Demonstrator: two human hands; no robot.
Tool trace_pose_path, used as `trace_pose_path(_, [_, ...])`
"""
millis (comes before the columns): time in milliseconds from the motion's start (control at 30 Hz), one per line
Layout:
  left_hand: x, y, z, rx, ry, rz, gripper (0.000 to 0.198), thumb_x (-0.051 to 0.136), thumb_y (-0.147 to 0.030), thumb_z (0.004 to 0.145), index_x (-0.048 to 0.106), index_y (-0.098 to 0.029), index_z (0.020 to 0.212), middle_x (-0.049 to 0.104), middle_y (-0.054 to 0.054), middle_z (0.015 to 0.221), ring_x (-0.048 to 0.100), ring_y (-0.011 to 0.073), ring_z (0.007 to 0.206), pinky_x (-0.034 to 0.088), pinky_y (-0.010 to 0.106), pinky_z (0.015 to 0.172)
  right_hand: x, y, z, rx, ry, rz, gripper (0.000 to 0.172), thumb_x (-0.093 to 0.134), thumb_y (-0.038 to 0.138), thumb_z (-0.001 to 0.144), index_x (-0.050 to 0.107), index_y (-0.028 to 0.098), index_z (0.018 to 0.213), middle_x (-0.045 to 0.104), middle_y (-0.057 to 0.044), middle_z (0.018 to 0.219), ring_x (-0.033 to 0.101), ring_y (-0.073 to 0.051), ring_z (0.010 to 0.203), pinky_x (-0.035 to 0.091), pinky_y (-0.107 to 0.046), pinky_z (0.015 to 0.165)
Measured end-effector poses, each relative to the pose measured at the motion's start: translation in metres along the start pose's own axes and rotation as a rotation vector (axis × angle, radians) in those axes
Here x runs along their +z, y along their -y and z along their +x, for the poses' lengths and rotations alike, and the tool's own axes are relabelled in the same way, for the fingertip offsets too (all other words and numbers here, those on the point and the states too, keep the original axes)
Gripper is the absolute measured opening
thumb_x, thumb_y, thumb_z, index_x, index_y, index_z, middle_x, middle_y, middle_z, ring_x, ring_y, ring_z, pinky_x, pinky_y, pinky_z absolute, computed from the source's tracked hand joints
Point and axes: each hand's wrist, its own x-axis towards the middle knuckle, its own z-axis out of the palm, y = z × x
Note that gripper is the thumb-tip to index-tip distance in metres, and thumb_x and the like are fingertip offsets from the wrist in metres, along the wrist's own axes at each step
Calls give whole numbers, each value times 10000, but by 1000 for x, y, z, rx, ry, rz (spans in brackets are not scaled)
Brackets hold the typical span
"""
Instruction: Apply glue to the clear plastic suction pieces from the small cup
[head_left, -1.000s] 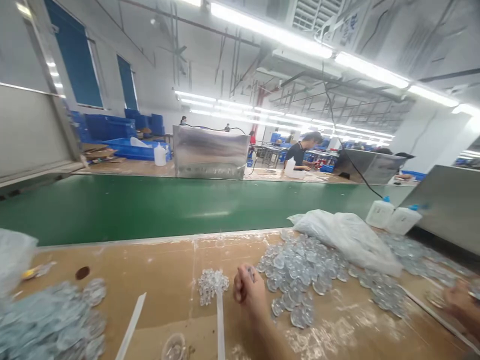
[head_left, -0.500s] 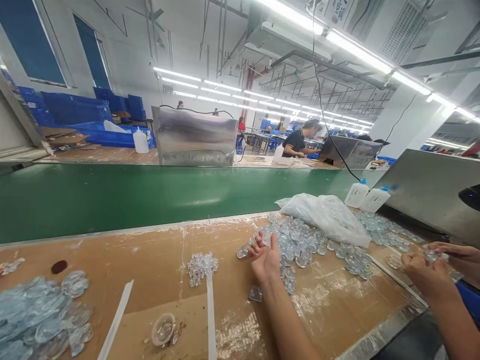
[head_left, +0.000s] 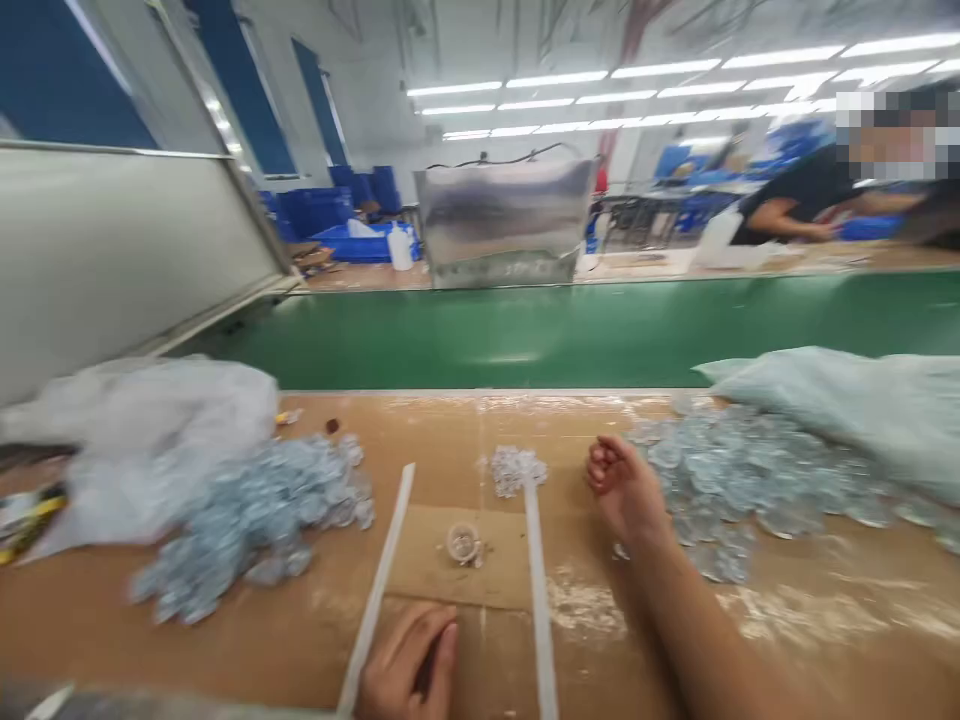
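Observation:
My right hand (head_left: 626,495) is raised over the table, palm upward, with its fingers curled in; what they hold, if anything, is hidden by blur. Beside it on the right spreads a heap of clear, rounded plastic-looking pieces (head_left: 720,465). One small clear piece (head_left: 621,550) lies just below the hand. At the bottom edge, my left hand (head_left: 411,662) has its fingers bent and thumb close to the index finger; its inside is hidden. Past it stands a small round clear cup (head_left: 463,543). A pile of tiny clear parts (head_left: 517,468) lies between the cup and my right hand.
Another heap of clear pieces (head_left: 255,510) lies left, beside a crumpled plastic bag (head_left: 172,420). A second bag (head_left: 847,400) lies at right. White tape strips (head_left: 540,610) mark the table. A green belt (head_left: 495,335) runs behind; across it a person (head_left: 802,205) bends over work.
The view has swung left. My left hand has come into view at the bottom. My right hand's fingers have curled in; the clear piece seen on them before no longer shows.

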Motion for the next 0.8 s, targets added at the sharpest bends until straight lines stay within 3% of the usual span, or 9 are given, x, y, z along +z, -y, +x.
trace_pose_path(100, [-25, 4, 4, 20, -12, 141, 165, 555, -255, 925, 713, -217, 952, 747, 39, 903, 705, 150, 845, 572, 227, 799, 7, -18, -13, 16, 171, -153, 325, 810, 426, 630, 653, 179, 769, 544, 29, 614, 441, -75, 472, 312, -199, 434])
trace_pose_path(267, [-58, 25, 35, -171, -133, 366, 220, 552, -336, 916, 681, -174, 990, 698, 84, 982, 643, 148, 681, 557, 255, 621, 16, -32, -36, -23, 456, -576, 263, 714, 430, 767, 679, 175, 823, 583, 3, 626, 473, -108, 525, 376, -241, 498])
trace_pose_path(433, [-41, 45, 74, -258, 40, 430, 334, 508, -357, 912, 620, -157, 1156, 645, 122, 1153, 615, 161, 671, 551, 349, 754, 24, -37, -47, -190, 649, -861, 179, 607, 354, 850, 666, 188, 877, 638, -28, 741, 560, -152, 661, 436, -275, 600])
trace_pose_path(567, [-25, 53, 96, -298, 150, 459, 317, 515, -291, 862, 657, -147, 1106, 667, 139, 1097, 644, 249, 798, 522, 423, 811, 27, -44, -52, -259, 766, -978, 160, 580, 296, 867, 649, 177, 949, 613, -28, 756, 526, -131, 622, 431, -271, 597])
trace_pose_path(667, [-25, 56, 101, -309, 196, 441, 269, 536, -264, 816, 681, -172, 1023, 686, 115, 1013, 648, 271, 848, 507, 415, 818, 29, -47, -55, -295, 818, -1000, 130, 585, 251, 865, 647, 175, 950, 591, -19, 764, 496, -113, 601, 415, -256, 593])
trace_pose_path(800, [-30, 56, 89, -353, 190, 382, 194, 576, -304, 790, 641, -199, 939, 703, 60, 893, 637, 230, 730, 508, 367, 739, 29, -51, -57, -306, 855, -1030, 88, 596, 203, 869, 651, 178, 933, 596, -19, 777, 504, -113, 621, 405, -244, 600])
